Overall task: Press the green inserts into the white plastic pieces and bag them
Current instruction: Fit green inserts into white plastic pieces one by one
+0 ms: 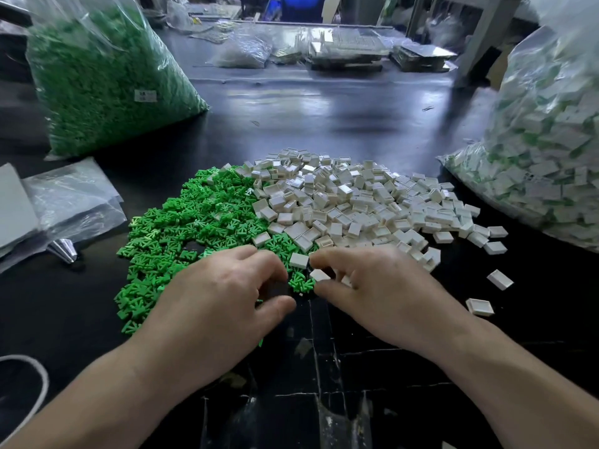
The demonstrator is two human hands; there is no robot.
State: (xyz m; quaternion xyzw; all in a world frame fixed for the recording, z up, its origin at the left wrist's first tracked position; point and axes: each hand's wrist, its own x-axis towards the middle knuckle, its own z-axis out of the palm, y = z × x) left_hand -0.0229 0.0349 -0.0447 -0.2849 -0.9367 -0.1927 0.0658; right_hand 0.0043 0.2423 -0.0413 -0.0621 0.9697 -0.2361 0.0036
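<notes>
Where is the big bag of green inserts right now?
Head view: the bag of green inserts stands at far left, behind the loose green pile.

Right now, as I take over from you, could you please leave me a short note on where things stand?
Left hand: fingers curled over the green inserts pile; whether it holds one is hidden.
Right hand: pinches one white piece.
White pieces pile lies right of the green.
Done: clear bag at right holds white pieces showing green, apparently assembled.
To do: both loose piles; supply bag of green inserts far left.
</notes>
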